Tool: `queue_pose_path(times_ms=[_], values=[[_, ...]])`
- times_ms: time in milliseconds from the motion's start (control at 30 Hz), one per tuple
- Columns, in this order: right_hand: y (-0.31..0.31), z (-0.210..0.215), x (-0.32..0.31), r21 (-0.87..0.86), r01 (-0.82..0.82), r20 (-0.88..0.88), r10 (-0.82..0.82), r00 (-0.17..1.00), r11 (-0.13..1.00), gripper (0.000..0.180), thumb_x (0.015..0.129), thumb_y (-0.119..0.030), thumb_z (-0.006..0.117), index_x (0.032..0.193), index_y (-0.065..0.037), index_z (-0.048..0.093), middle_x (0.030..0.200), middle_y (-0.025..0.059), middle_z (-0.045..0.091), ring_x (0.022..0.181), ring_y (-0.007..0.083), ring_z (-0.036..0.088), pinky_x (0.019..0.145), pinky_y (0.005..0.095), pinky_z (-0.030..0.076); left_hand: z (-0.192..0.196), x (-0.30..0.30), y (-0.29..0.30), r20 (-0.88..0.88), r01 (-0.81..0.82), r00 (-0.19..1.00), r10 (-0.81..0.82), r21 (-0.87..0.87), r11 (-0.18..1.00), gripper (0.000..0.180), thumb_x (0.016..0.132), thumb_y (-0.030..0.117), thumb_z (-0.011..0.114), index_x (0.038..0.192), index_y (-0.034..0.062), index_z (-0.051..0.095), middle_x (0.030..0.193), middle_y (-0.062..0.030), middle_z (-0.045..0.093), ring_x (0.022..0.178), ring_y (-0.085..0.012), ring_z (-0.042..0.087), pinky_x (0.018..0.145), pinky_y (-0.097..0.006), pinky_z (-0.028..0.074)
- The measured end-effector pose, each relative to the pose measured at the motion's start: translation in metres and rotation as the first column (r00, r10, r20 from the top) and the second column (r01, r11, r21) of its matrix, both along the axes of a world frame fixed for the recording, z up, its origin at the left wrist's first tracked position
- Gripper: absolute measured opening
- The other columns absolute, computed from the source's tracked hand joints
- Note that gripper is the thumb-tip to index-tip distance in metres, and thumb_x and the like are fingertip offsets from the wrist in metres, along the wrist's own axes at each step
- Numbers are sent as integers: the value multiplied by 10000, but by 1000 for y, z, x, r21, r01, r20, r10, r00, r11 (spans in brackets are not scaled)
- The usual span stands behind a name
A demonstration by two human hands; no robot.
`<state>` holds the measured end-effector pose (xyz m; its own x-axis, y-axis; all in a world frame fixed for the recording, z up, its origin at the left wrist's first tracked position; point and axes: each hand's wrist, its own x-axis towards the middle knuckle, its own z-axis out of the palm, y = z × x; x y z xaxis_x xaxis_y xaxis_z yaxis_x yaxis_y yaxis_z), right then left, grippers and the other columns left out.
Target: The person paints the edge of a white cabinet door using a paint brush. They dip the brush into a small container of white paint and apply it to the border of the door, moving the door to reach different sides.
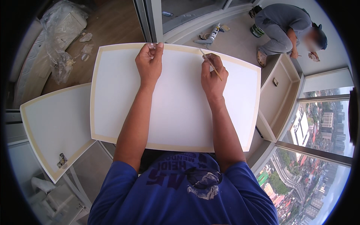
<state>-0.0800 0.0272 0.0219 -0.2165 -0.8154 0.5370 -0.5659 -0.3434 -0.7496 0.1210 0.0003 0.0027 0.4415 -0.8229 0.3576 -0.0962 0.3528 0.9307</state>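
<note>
If your right fingers, pinching the stick, dip, its tip could scratch the panel below; left fingers curled, can't tell on what.

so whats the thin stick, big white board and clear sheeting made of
Thin stick: probably wood, plain-looking, from its tan colour. Big white board: smooth, fairly matte white face, perhaps painted or coated; the core is hidden. Clear sheeting: likely glossy plastic film, given its see-through, shiny creases.
</note>
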Motion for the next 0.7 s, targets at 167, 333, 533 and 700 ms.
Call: queue_pose_path(times_ms=[167, 333, 533, 700], values=[[-1, -1, 6, -2, -8, -41, 8, 999, 1000, 114, 927, -55, 647, 1010, 15, 680, 920, 189, 780, 842, 375, 748, 861, 436, 570, -2, -1, -1, -20, 5, 1000, -5, -4, 1000, 273, 1011, 245, 759, 914, 3, 680, 775, 10, 688, 713, -45, 611, 655, -220, 479], [-1, -3, 2, -40, 21, -103, -25, 994, 999, 102, 925, -50, 648, 999, 15, 674, 903, 182, 778, 810, 371, 742, 866, 440, 559, -2, 0, -1, -27, 4, 1000, -4, -13, 1000, 274, 1011, 245, 759, 921, -1, 681, 776, 4, 690, 715, -51, 618, 663, -223, 485], [2, 0, -5, -4, 53, -45, -53, 998, 999, 95, 920, -36, 644, 993, 12, 681, 879, 179, 777, 770, 354, 743, 856, 445, 556, -2, 2, 0, 3, 1, 1000, -1, -8, 1000, 278, 1012, 248, 758, 922, -4, 682, 774, 2, 691, 717, -54, 621, 667, -224, 488], [-1, -1, 3, -43, 22, -140, -28, 990, 999, 107, 927, -53, 642, 1001, 7, 691, 860, 168, 774, 755, 340, 740, 862, 449, 550, -3, 0, -2, -17, -1, 1000, 0, -7, 1000, 281, 1011, 257, 760, 918, 2, 686, 772, 7, 688, 714, -50, 617, 659, -223, 485]])
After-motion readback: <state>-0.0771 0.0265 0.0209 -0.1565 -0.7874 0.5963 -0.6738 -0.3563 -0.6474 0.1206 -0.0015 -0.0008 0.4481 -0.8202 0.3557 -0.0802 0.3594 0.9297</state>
